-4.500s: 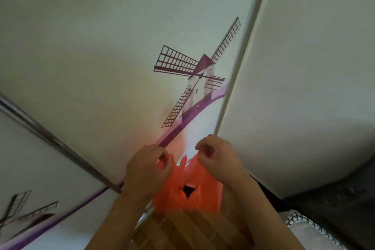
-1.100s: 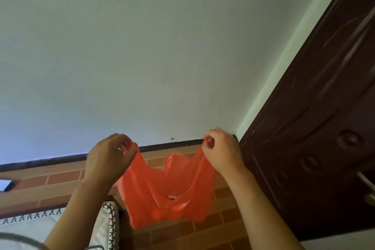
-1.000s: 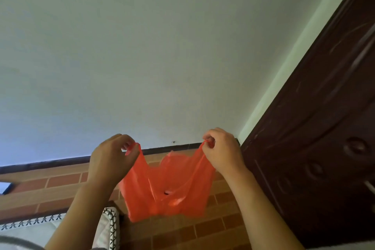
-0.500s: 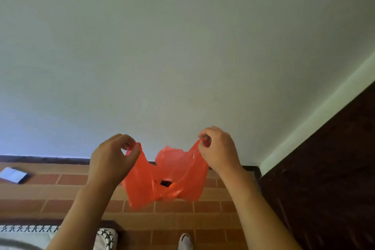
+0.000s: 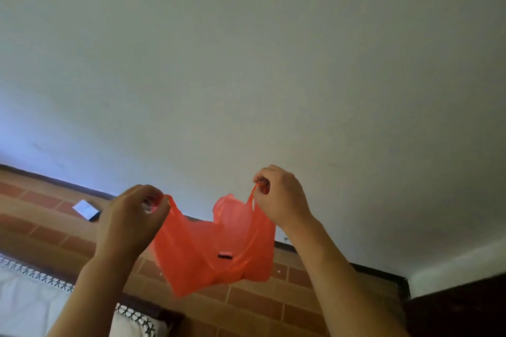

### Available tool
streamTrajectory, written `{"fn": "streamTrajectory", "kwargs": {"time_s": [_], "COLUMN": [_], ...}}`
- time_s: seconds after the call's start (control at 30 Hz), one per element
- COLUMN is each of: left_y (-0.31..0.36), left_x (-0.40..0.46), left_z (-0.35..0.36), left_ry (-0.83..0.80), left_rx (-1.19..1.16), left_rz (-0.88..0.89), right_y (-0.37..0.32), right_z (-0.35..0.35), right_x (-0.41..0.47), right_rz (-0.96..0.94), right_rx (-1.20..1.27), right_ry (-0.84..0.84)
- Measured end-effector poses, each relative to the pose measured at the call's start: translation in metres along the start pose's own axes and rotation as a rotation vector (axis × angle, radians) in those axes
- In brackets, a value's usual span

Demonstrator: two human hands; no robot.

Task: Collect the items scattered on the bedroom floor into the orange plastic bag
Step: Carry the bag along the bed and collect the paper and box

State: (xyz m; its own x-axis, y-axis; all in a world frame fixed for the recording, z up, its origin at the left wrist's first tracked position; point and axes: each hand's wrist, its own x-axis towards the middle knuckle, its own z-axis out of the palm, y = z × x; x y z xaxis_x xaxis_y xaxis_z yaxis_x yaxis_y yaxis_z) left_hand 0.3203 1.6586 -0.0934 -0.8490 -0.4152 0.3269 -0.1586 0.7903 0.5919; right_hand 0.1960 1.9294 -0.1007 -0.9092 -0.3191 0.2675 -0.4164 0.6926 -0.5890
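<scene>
I hold the orange plastic bag (image 5: 213, 249) up in front of me, stretched between both hands. My left hand (image 5: 128, 223) pinches its left handle and my right hand (image 5: 279, 197) pinches its right handle. A small dark item (image 5: 225, 256) shows through the thin plastic, low in the bag. A small white flat item (image 5: 86, 209) lies on the brick-patterned floor (image 5: 41, 224) close to the wall, to the left of my left hand.
A white wall (image 5: 246, 76) fills most of the view, with a dark skirting board (image 5: 377, 271) at its foot. A white bed cover with a black cross-stitch border (image 5: 32, 306) is at the lower left. A dark wooden door (image 5: 460, 309) stands at the lower right.
The view has swung left along the wall, so the dark door has slid to the right edge. Both hands still hold the bag's handles, and the white item on the floor sits nearer my left hand.
</scene>
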Motion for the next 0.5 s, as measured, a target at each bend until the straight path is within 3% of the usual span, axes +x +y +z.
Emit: {"fn": "streamTrajectory", "kwargs": {"time_s": [0.5], "left_y": [-0.043], "left_x": [0.071], "left_z": [0.006], "left_ry": [0.115], "left_rx": [0.118], "left_rz": [-0.133], "right_y": [-0.018], "right_z": [0.07], "right_x": [0.122], "right_rz": [-0.148], "right_rx": [0.084], "right_ry": [-0.135]}}
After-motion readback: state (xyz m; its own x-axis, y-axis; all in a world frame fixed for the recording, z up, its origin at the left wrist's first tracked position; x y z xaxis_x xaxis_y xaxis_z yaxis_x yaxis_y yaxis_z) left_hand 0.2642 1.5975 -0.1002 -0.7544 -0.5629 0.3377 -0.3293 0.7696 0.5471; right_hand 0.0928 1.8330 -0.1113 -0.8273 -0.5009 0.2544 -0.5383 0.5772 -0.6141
